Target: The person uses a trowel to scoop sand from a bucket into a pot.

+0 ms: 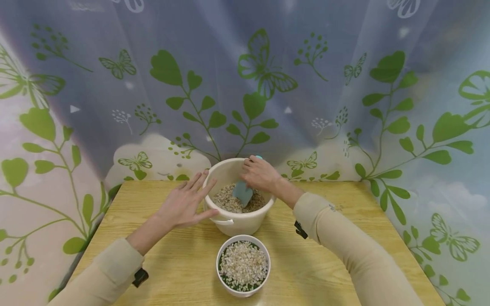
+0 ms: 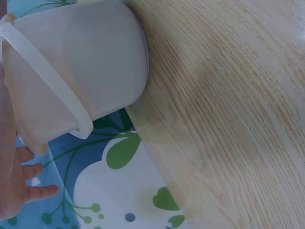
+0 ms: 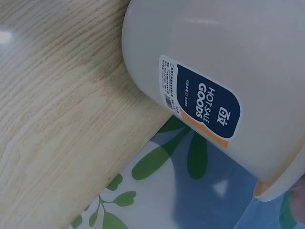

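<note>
A cream bucket (image 1: pixel 245 222) stands toward the back of the table, partly filled with pale, coarse granules (image 1: pixel 223 199). My right hand (image 1: pixel 261 174) reaches over its rim and grips a blue-grey hand shovel (image 1: pixel 242 193), whose blade lies at the granules. Much of the shovel's handle is hidden by the fingers. Against the left side of the rim rests my left hand (image 1: pixel 183 205), fingers spread and fairly straight. In front of the bucket sits a white pot (image 1: pixel 219 272), topped with light granules (image 1: pixel 245 263) over something dark green.
The wooden table (image 1: pixel 172 259) ends at a curtain (image 1: pixel 214 85) printed with leaves and butterflies, close behind the bucket. A white bail handle (image 2: pixel 52 78) hangs on the bucket's side. In the right wrist view the bucket bears a dark blue label (image 3: pixel 207 102).
</note>
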Demonstrator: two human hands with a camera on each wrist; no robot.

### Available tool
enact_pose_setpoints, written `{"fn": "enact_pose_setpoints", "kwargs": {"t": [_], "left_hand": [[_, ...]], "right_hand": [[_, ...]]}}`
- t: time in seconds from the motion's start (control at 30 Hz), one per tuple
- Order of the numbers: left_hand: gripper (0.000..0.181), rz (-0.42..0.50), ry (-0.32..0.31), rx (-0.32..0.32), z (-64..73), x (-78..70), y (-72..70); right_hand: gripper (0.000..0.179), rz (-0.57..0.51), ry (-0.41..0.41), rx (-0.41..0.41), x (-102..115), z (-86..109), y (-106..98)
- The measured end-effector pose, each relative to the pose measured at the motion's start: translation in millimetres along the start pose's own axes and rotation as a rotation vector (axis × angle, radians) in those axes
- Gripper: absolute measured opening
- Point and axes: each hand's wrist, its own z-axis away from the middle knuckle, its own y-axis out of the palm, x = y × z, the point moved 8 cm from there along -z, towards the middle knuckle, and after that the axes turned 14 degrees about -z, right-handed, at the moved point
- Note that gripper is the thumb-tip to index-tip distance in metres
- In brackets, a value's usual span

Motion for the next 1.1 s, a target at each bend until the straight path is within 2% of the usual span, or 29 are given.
{"fn": "enact_pose_setpoints", "kwargs": {"t": [0.5, 1.1], "left_hand": [[0.094, 0.001, -0.002, 0.0, 1.1, -0.4, -0.8], [0.095, -0.003, -0.004, 0.006, 0.6, -1.3, 0.6]], "right_hand": [[0.039, -0.101, 0.035, 0.034, 5.2, -0.1, -0.4], [0.04, -0.202, 0.059, -0.026, 5.4, 5.6, -5.4]]}}
